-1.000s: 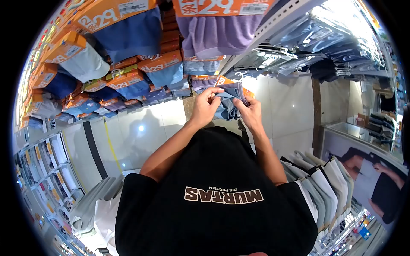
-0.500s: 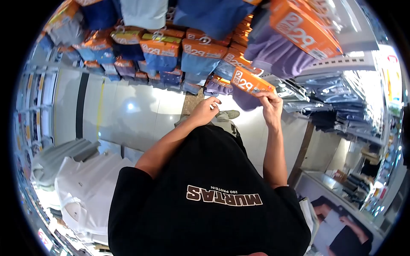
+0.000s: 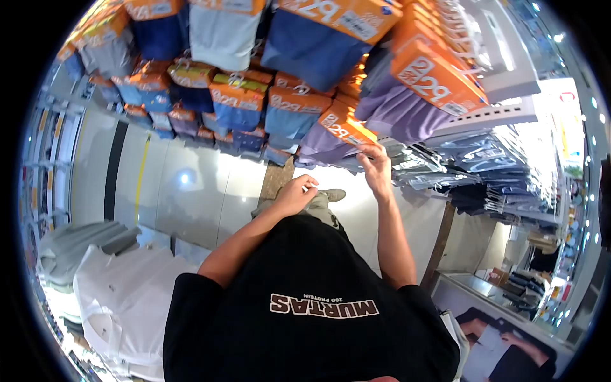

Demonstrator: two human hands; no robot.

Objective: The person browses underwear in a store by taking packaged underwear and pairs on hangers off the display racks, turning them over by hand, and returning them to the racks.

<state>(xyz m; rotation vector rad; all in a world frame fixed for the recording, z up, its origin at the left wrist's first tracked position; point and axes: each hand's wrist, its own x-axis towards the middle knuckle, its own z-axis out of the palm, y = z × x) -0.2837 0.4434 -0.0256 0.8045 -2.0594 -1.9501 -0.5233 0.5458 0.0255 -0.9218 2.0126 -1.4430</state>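
My right hand (image 3: 375,170) is raised at the lower right corner of an orange-carded pack (image 3: 344,125) with a purple garment (image 3: 321,145) below the card. Its thumb and fingertips are at the card's edge and appear to pinch it. The card is printed with a large 29. My left hand (image 3: 296,195) hovers in front of my body, fingers loosely curled and slightly apart, holding nothing. Another purple garment (image 3: 402,113) under an orange card (image 3: 439,79) hangs just above and right of my right hand.
Rows of orange-carded garments (image 3: 296,105) hang ahead on hooks. A white perforated shelf edge (image 3: 493,114) juts out at the right, above plastic-wrapped clothes (image 3: 471,159). White shirts (image 3: 127,299) are at the lower left. A poster panel (image 3: 509,344) stands at the lower right.
My right hand and the carded pack have moved left, toward the row of hanging packs. My left hand has dropped slightly lower. The view has shifted a little.
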